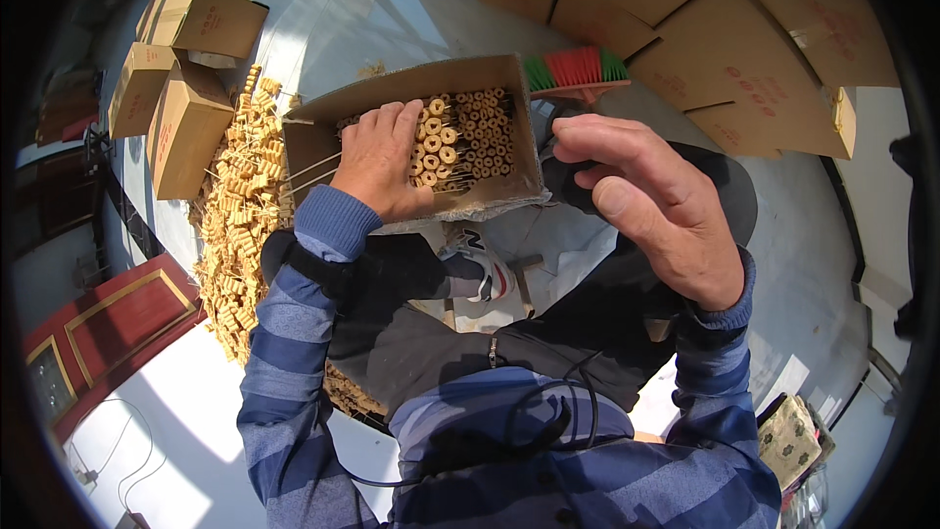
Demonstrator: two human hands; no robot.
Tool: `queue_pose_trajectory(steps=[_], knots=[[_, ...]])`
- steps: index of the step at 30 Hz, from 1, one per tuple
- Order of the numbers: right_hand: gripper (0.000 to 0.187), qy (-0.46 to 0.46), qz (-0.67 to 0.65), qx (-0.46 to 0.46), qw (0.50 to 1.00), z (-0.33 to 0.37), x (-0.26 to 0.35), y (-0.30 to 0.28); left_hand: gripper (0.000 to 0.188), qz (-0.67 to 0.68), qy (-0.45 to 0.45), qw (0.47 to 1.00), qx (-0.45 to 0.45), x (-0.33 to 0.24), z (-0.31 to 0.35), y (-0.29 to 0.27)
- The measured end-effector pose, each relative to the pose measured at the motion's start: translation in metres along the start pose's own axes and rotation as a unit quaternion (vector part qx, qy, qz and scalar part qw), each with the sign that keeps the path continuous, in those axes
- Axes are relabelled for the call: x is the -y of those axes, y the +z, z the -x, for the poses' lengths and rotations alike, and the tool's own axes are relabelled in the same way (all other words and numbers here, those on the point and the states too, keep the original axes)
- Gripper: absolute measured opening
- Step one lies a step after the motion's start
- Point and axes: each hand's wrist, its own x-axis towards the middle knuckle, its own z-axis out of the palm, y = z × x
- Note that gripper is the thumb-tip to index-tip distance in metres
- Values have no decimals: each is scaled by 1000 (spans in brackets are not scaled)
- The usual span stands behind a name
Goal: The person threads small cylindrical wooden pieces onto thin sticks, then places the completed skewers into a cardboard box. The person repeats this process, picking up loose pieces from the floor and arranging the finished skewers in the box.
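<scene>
My left hand (377, 162) reaches into an open cardboard box (411, 78) in front of me. Its fingers and thumb curve around a cluster of skewers (431, 145) threaded with pale yellow ring-shaped pieces, seen end-on. Thin bare sticks (315, 172) stick out on the left side of that hand; where they lead is hidden under it. More ringed skewers (487, 132), darker in shadow, stand packed in the box's right part. Raised to the right of the box, my right hand (656, 201) is empty, its fingers bent and the thumb apart from them.
A long heap of similar skewers (240, 235) lies left of the box. Small cartons (196, 122) stand behind the heap. At the far right are large flattened cartons (725, 69). A broom head with red and green bristles (578, 69) lies behind the box. My shoe (480, 269) is just below it.
</scene>
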Motion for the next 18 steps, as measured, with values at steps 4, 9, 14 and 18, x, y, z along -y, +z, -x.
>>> queue_pose_trajectory(steps=[4, 9, 14, 18], knots=[[37, 52, -175, -171, 968, -41, -15, -51, 103, -35, 0, 979, 203, 4, -53, 43], [41, 103, -33, -132, 985, -54, -30, -49, 106, -44, 15, 956, 291, -4, -94, 92], [34, 169, 2, -125, 978, -58, -30, -42, 109, -13, 42, 944, 327, -11, -118, 132], [33, 199, 18, -101, 975, -61, -27, -40, 111, 58, 42, 962, 263, -13, -112, 159]])
